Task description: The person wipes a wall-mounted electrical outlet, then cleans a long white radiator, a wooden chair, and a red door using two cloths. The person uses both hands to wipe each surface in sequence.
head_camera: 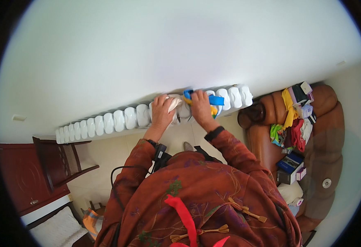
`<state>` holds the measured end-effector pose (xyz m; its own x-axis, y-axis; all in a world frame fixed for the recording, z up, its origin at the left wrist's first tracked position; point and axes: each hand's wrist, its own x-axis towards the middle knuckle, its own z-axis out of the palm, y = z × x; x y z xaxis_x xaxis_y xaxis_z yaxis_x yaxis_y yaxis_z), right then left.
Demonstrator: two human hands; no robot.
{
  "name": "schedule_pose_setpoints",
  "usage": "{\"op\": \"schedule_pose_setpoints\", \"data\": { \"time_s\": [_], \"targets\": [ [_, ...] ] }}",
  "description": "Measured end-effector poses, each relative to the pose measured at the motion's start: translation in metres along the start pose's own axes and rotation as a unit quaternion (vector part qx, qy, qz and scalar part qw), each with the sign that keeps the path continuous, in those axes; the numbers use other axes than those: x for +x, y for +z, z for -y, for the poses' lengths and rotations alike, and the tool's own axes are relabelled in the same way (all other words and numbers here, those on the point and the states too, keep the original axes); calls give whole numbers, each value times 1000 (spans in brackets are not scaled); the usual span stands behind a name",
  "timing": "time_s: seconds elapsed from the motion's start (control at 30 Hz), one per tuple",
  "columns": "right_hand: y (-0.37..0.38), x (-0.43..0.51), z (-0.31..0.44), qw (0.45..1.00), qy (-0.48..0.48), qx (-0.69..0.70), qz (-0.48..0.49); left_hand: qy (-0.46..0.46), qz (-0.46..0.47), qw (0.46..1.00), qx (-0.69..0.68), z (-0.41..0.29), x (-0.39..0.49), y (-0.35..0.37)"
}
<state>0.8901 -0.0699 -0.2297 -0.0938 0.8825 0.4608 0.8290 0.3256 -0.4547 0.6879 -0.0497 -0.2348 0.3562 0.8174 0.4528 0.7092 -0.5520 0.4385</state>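
Before me a white sectional radiator (118, 120) runs along the wall. My left hand (162, 112) rests at its top edge, with the fingers closed on a pale cloth (175, 103) that partly covers a section. Just to the right, my right hand (201, 106) grips a blue and yellow strip of fabric or plastic (216, 100), which lies across the radiator sections. A yellow and green part of it hangs below my fingers. What lies under both palms is hidden.
On the right, a brown leather sofa (322, 123) bears clothes and boxes, including a yellow cloth (288, 108) and a blue box (289, 162). A dark wooden chair (64, 160) stands at the left by a red-brown cabinet (19, 176). Tiled floor (118, 148) shows below the radiator.
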Motion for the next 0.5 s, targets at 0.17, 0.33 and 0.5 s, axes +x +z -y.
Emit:
{"op": "schedule_pose_setpoints", "data": {
  "time_s": [0.17,0.33,0.5],
  "targets": [
    [-8,-32,25,999,-35,33,-8,-22,-73,997,20,18,-40,-34],
    [9,1,22,999,-28,29,27,-60,-45,997,16,26,-33,-28],
    [13,7,20,999,-9,14,37,-57,-52,997,12,23,-30,-28]
  ]
}}
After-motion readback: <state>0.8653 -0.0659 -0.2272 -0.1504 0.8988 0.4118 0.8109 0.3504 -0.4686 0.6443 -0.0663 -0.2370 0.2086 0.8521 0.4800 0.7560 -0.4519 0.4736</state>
